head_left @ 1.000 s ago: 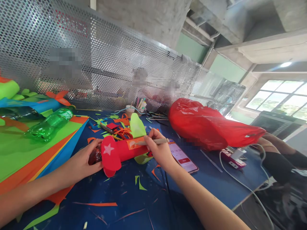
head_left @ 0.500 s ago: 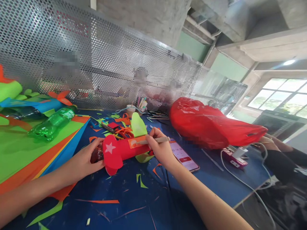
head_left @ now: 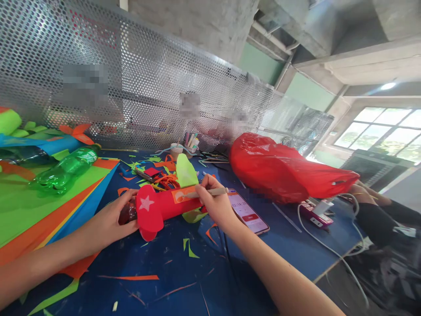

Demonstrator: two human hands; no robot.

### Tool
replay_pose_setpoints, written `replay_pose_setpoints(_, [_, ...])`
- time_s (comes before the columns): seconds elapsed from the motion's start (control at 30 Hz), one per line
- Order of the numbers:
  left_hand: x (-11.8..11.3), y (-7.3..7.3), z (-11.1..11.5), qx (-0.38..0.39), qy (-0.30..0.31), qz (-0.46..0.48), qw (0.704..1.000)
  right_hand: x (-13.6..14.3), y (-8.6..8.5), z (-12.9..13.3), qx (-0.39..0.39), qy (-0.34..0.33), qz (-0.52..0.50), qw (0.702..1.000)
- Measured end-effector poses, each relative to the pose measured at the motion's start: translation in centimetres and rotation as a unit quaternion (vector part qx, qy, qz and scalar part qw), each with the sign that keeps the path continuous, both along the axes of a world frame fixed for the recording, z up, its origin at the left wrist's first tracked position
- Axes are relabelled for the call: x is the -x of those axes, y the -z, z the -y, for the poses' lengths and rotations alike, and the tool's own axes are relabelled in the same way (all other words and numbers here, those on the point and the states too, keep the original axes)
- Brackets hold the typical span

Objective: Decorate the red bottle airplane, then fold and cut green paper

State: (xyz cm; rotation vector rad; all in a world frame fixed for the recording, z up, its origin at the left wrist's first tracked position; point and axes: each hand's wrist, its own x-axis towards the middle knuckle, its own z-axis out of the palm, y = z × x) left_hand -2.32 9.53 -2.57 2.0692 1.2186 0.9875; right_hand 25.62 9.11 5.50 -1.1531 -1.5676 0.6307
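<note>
A plastic bottle wrapped in red paper (head_left: 167, 205) lies on its side across the table, with rounded red fins, a pale star and green fins attached. My left hand (head_left: 123, 215) is wrapped around its bare dark end at the left. In my right hand (head_left: 213, 202) a beige marker pen (head_left: 219, 192) is pinched, its tip on the orange patch (head_left: 180, 195) stuck to the red paper. Pale round marks show on that patch. Part of the far green fin (head_left: 187, 171) stands up behind the bottle.
Paper scraps and a cutter lie behind the bottle. At left, a green bottle (head_left: 67, 171) rests on stacked coloured sheets (head_left: 49, 210). A phone (head_left: 248, 213), red plastic bag (head_left: 272, 169) and power strip (head_left: 315, 214) are right, near another person's arm (head_left: 368, 206). Perforated metal (head_left: 148, 79) borders the back.
The whole view has shifted slightly, so things appear a little further left. Both hands keep their holds, and the pen tip has moved only slightly on the orange patch.
</note>
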Motion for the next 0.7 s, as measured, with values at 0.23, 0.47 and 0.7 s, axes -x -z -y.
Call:
replay_pose_setpoints(0.23, [0.1, 0.3, -0.2, 0.01, -0.022, -0.013, 1.0, -0.1, 0.1, -0.1, 0.001, -0.01, -0.006, 1.0])
replay_pose_setpoints(0.47, [-0.4, -0.7, 0.3, 0.018, 0.006, 0.003, 1.0, 0.0, 0.0, 0.0, 0.005, -0.006, -0.004, 1.0])
replay_pose_setpoints(0.7, [-0.3, -0.6, 0.3, 0.011, 0.01, 0.017, 1.0, 0.1, -0.1, 0.0, -0.004, -0.003, 0.0, 1.0])
